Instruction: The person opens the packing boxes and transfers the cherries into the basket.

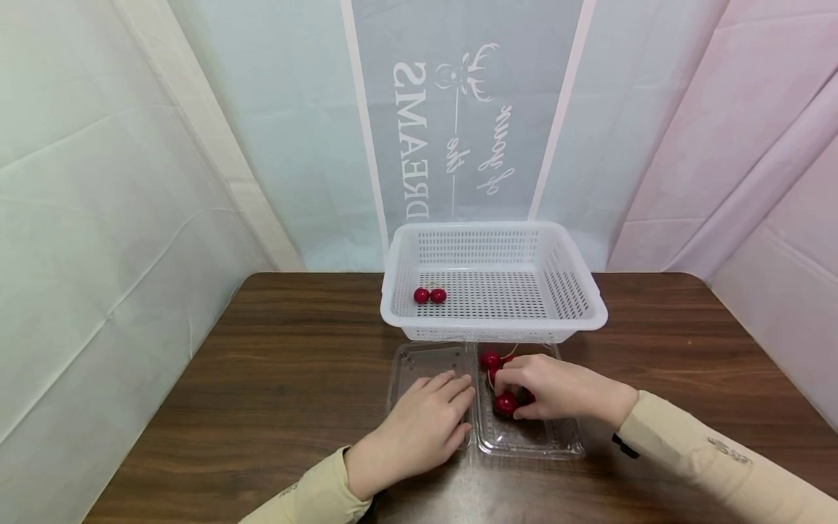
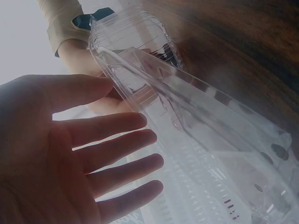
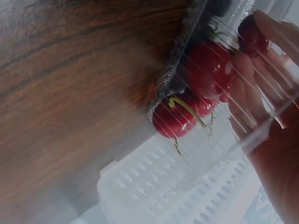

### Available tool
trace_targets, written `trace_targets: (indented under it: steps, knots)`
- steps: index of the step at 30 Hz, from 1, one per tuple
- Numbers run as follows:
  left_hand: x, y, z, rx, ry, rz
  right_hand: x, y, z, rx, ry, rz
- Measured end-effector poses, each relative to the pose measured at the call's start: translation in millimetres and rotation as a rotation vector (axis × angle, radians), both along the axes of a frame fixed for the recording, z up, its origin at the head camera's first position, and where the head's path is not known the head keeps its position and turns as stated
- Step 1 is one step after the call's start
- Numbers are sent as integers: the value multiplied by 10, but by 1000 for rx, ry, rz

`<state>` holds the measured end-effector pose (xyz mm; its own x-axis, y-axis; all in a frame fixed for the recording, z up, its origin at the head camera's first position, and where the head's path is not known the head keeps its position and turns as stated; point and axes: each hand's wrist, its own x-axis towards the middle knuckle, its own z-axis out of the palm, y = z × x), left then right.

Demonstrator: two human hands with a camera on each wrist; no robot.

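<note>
Hands at work: left hand flat on the clamshell lid, right hand pinching a cherry; two cherries sit in the basket, several left.

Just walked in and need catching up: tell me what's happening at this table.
A person is working over an open clear plastic clamshell box on a wooden table. Their left hand lies flat, fingers straight, on the box's empty lid half. Their right hand is inside the other half, fingers curled around a red cherry, with a few more cherries beside it. Behind the box stands a white slotted basket, where two cherries already lie.
</note>
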<state>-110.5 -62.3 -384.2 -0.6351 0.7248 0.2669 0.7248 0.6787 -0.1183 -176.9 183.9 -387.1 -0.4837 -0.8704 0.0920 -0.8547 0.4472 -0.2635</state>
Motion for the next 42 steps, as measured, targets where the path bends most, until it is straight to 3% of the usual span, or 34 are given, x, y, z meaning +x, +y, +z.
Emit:
trace_targets:
  steps: [17,25,35,42]
  knots:
    - [5,-2,-13,2,4,5,-35,0,182,-124,58,12]
    - [5,-2,-11,3,3,0,-56,12,301,-120,94,-29]
    - [3,2,5,7,2,-3,-91,19,467,-123,44,-55]
    - [5,1,-1,11,18,-6,-146,22,523,-139,97,-23]
